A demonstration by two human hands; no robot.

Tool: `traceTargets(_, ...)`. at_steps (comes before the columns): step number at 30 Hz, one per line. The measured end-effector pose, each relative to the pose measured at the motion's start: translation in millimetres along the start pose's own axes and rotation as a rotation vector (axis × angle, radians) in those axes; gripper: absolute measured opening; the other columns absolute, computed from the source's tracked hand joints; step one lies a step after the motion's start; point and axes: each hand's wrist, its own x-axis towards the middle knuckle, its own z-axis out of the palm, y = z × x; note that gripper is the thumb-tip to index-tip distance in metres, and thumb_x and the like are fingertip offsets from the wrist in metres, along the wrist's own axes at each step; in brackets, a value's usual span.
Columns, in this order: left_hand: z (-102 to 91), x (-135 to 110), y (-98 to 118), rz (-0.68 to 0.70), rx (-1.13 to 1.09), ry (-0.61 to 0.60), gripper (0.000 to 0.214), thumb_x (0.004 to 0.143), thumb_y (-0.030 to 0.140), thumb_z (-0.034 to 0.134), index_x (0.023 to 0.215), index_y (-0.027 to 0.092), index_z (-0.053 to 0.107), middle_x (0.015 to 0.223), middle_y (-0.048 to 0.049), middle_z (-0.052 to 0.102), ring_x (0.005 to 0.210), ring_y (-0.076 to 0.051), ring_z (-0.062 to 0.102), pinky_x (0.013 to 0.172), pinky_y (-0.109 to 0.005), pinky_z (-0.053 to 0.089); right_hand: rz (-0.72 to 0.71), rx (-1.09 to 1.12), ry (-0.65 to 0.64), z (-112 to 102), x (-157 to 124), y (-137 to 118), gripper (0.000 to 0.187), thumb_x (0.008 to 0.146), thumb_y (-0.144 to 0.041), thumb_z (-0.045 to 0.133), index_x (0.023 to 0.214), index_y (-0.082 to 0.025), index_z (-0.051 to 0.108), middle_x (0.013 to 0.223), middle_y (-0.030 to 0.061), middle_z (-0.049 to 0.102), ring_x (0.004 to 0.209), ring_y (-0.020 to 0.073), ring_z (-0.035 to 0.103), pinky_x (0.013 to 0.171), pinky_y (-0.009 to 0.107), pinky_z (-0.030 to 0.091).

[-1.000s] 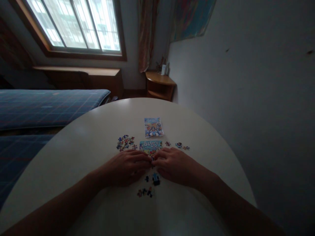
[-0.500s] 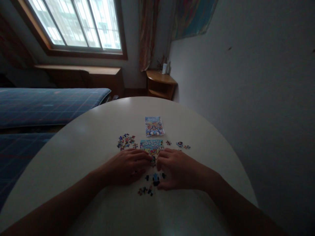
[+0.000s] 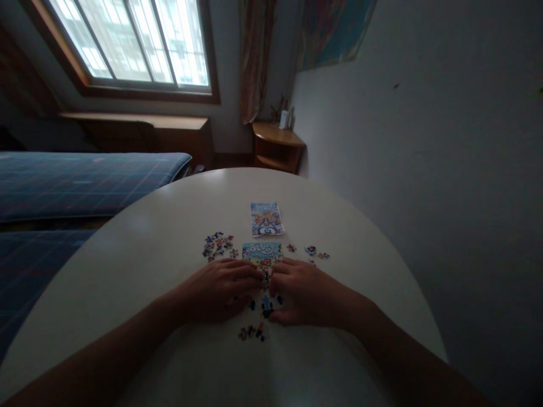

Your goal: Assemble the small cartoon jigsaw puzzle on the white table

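Observation:
A partly built jigsaw puzzle (image 3: 262, 252) with a blue title strip lies on the round white table (image 3: 169, 237). My left hand (image 3: 220, 289) lies palm down at its near left edge, fingers stretched flat toward the middle. Facing it from the right, my right hand (image 3: 303, 291) has its fingers curled and their tips at the puzzle's near edge. Whether those fingertips pinch a piece is hidden. Loose pieces (image 3: 265, 305) show between the two hands.
A pile of loose pieces (image 3: 217, 246) sits left of the puzzle, and a few more pieces (image 3: 316, 251) lie to its right. A small printed picture card (image 3: 266, 219) lies behind it. Further pieces (image 3: 251, 333) lie nearer me. A bed (image 3: 76, 181) is on the left, a wall on the right.
My right hand has drawn slightly apart from the left, uncovering loose pieces between them. Both hands stay at the puzzle's near edge.

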Motion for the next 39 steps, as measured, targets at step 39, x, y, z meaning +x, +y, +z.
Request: traceTargets(39, 9.2, -19, 17, -0.141, 0.059, 0.021, 0.045, 0.093, 0.013, 0.049, 0.138, 0.022, 0.046, 0.142, -0.0098, 0.053, 0.130, -0.025, 0.049, 0.110, -0.050, 0.042, 0.438, 0.027, 0.335, -6, -37, 89, 0.019, 0.083, -0.019, 0.065, 0.099, -0.020, 0.076, 0.103, 0.0090, 0.067, 0.088, 0.0192, 0.062, 0.084, 0.033, 0.048)
